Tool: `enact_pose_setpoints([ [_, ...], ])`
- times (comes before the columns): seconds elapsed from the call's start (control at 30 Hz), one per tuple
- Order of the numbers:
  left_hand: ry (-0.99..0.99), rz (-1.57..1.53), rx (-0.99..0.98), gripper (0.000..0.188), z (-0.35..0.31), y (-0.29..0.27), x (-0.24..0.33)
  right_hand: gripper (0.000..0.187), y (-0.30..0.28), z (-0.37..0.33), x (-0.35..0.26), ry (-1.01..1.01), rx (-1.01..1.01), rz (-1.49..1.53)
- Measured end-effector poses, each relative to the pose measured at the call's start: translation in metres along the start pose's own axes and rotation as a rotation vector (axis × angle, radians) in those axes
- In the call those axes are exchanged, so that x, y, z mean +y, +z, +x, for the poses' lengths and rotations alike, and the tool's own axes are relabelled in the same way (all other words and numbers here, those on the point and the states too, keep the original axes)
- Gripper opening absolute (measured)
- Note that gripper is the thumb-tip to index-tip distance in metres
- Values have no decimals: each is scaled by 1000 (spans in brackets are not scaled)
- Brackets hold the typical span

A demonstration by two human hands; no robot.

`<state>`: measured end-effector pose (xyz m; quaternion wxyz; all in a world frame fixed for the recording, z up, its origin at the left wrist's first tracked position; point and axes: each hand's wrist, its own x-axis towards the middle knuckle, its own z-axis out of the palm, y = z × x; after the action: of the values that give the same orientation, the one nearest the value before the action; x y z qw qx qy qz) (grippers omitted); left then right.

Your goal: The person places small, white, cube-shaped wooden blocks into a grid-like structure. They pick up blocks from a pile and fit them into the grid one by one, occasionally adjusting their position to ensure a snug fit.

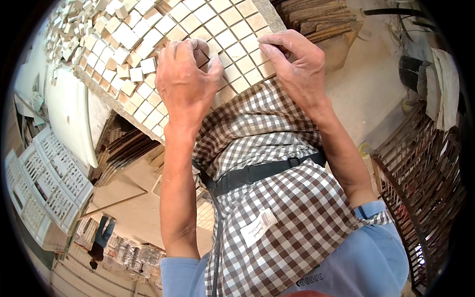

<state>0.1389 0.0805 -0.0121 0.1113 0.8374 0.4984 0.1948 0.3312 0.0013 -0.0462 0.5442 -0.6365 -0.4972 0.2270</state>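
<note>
Now your left hand (185, 72) curls over the gridded tiles (235, 51) on the board (271, 16), your right hand (300, 63) narrowly bent at their right edge. Whether either pinches one, I can't tell.

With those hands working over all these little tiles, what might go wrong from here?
The left hand is close to loose tiles lying askew; a bump might scatter them.
The right hand has its fingertips by the edge of the tile grid; a slip could push a tile out of line.
</note>
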Motion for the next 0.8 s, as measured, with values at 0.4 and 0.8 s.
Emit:
enact_pose_setpoints([
  [0.4, 26, -97, -7, 20, -1, -2, -2, 11, -3, 1, 0, 1, -9, -9],
  [0.8, -113, -215, 62, 16, -1, 8, 12, 10, -9, 6, -4, 37, -36, -26],
])
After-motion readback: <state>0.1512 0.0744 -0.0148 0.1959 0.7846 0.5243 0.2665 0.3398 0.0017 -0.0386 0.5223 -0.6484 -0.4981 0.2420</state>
